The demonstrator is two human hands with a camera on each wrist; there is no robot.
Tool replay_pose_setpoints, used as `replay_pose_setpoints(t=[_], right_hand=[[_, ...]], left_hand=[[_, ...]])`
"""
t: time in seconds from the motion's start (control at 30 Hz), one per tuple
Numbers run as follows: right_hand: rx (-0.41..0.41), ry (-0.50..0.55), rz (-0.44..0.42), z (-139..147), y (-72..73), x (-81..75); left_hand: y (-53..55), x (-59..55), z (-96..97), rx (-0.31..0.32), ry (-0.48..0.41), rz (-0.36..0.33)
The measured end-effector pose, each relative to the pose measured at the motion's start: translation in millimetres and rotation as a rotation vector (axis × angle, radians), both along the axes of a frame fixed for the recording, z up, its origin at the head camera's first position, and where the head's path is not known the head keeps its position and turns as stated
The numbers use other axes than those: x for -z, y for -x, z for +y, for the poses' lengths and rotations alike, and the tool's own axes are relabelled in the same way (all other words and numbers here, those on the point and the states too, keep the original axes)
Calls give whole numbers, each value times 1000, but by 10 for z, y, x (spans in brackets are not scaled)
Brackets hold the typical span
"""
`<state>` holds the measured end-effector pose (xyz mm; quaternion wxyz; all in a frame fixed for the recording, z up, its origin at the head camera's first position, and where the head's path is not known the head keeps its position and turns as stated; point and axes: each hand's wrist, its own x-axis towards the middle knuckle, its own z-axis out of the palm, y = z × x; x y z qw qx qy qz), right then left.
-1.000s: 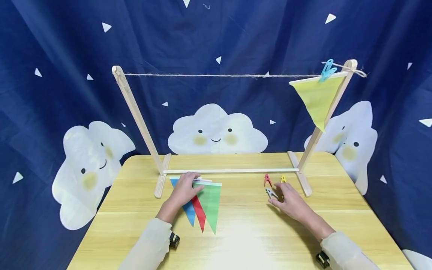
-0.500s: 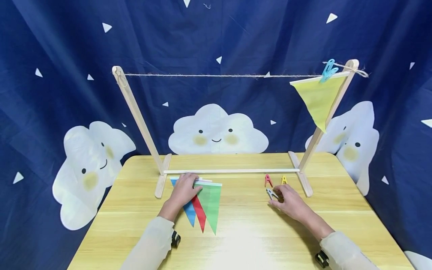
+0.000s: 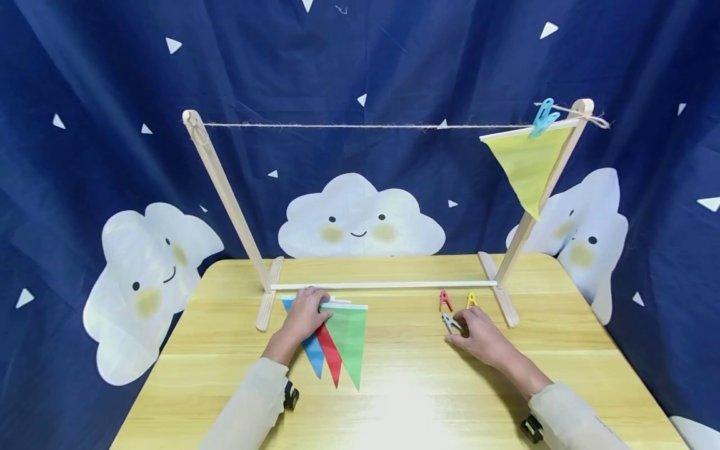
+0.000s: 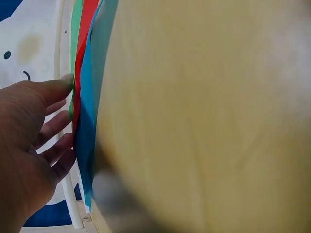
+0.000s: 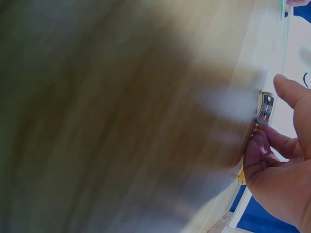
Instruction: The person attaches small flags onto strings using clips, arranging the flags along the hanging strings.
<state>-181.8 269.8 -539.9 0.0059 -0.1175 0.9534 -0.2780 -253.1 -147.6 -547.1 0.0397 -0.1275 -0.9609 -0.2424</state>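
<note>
Rack bar [image 3: 382, 285] runs behind red peg [image 3: 444, 297] and yellow peg [image 3: 471, 298]. Right hand [image 3: 480, 337]: thumb and fingers apart at grey peg [image 3: 449, 321] on table [image 3: 405, 350]. Left hand [image 3: 305, 314], fingers relaxed, touches fanned flags [image 3: 349, 334], partly hiding blue and red. Right wrist view: yellow peg mostly covered.

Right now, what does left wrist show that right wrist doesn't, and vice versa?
Only left wrist, clearly: red flag, blue flag. Only right wrist: right hand, grey clothespin, a bit of yellow clothespin. Both: tabletop, backdrop cloud, left hand, green flag; the last two apparently just slivers at the right wrist view's top corner.
</note>
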Motion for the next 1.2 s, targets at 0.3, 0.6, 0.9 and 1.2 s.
replay_pose_setpoints(t=[0.3,0.6,0.9,1.2], right_hand=[[-3,-10,22,14,17,19],[-16,-30,43,8,28,26],[-19,-37,60,-16,37,3],[-24,-26,32,-3,45,14]], left_hand=[[129,-5,-46,48,25,-60],[194,-107,-10,21,68,-199],[184,-132,-13,17,48,-217],[140,-121,-13,48,23,-189]])
